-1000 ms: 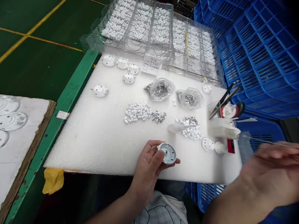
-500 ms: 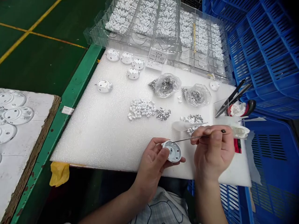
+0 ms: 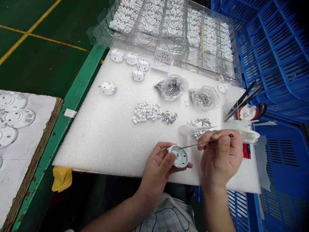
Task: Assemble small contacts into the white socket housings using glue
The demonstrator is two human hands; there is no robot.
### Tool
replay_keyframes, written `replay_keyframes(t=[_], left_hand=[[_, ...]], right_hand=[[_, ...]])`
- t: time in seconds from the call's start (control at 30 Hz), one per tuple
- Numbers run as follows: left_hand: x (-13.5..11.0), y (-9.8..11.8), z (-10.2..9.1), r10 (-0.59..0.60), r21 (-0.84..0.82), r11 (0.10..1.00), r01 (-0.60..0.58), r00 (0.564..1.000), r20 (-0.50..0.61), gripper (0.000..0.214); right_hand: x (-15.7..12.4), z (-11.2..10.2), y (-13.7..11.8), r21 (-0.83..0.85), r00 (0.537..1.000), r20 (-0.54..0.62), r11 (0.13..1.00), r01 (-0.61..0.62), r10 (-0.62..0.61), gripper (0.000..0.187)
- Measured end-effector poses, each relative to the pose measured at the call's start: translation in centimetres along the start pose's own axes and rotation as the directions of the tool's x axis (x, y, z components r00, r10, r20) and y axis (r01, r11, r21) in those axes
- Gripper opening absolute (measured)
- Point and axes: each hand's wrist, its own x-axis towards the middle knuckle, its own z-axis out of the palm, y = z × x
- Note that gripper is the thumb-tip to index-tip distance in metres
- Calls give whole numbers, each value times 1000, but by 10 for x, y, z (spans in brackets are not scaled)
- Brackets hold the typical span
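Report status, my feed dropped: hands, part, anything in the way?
Left hand grips round white housing. Right hand holds thin probe, tip at housing rim. Nothing between them.

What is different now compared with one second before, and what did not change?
The right hand, gripping a thin metal rod, moved left from the picture's right edge until the rod's tip reached the round white part. The left hand held that part throughout. The small piles on the foam sheet stayed put.

Left hand cupped, right hand pinching, fingertips nearly meeting
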Motion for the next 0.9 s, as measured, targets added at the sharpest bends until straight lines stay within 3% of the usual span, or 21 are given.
replay_keyframes(t=[0.17, 0.4, 0.8, 0.9], left_hand=[[0, 0, -1, -1, 7, 1000, 1, 1000, -8, 48], [-1, -1, -1, -6, 21, 1000, 7, 1000, -20, 49], [-1, -2, 0, 29, 21, 999, -29, 1000, -11, 45], [-1, -2, 0, 35, 22, 999, -34, 999, -17, 45]], right_hand=[[-2, 0, -1, -36, 999, 34, 999, -4, 5, 23], [3, -2, -2, 56, 999, -42, 998, -23, 26, 26], [2, -3, -2, 80, 997, -66, 996, -25, 30, 25], [5, -12, -4, 59, 993, -115, 997, 43, -36, 24]])
